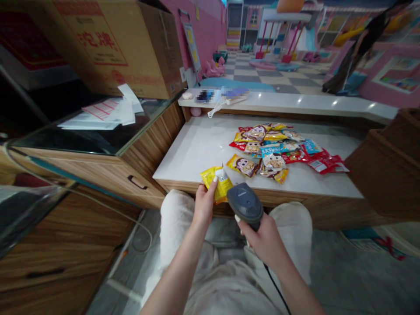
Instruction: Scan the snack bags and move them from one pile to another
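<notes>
A yellow snack packet (223, 189) is pinched in my left hand (206, 202), its pale label side turned up. My right hand (262, 236) grips the handle of a dark grey barcode scanner (245, 202), whose head points toward the packet, close beside it. From the scanner's base a black cord runs down past my right forearm. Beyond both hands, several snack packets (274, 157) in yellow, red and blue lie in a loose pile on the white counter (193, 148). A brown and yellow packet (243, 165) lies at the near edge of that pile.
A large cardboard box (127, 48) and loose papers (105, 114) sit on the glass-topped cabinet at left. On the raised white ledge (278, 99) lie phone-like items. A brown woven basket (387, 170) stands at right. Farther back, a person (361, 48) stands in a play area.
</notes>
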The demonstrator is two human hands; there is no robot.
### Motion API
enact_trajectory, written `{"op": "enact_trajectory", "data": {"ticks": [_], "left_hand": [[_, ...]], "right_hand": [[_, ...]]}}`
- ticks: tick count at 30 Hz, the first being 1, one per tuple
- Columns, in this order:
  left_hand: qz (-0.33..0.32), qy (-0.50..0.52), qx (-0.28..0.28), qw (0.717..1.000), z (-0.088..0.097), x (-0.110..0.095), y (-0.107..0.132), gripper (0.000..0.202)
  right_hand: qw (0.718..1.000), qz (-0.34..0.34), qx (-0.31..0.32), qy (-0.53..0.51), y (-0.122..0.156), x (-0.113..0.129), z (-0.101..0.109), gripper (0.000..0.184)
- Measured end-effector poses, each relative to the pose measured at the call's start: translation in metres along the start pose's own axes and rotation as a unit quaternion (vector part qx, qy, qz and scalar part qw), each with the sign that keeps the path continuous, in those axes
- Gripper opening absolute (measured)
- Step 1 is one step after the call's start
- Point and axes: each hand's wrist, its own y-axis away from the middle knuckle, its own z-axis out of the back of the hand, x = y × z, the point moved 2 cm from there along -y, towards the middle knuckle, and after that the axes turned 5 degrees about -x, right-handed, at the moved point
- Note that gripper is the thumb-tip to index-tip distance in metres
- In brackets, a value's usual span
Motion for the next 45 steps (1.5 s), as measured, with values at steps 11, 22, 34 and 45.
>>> {"op": "enact_trajectory", "data": {"ticks": [11, 22, 34, 45], "left_hand": [[-0.399, -0.433, -0.073, 0.805, 0.022, -0.066, -0.116, 0.035], [-0.435, -0.491, -0.083, 0.750, 0.038, -0.071, -0.215, 0.055], [-0.402, -0.578, 0.396, 0.590, -0.078, 0.010, -0.110, 0.080], [-0.302, -0.368, 0.388, 0.789, -0.070, 0.005, -0.109, 0.055]], "right_hand": [[0.999, -0.033, -0.011, -0.009, -0.009, -0.021, 0.005, 0.026], [0.999, -0.045, -0.022, -0.016, -0.013, -0.024, 0.010, 0.027], [0.998, -0.054, -0.037, -0.018, -0.011, -0.023, 0.017, 0.027], [0.997, -0.063, -0.044, -0.021, -0.009, -0.026, 0.018, 0.026]]}}
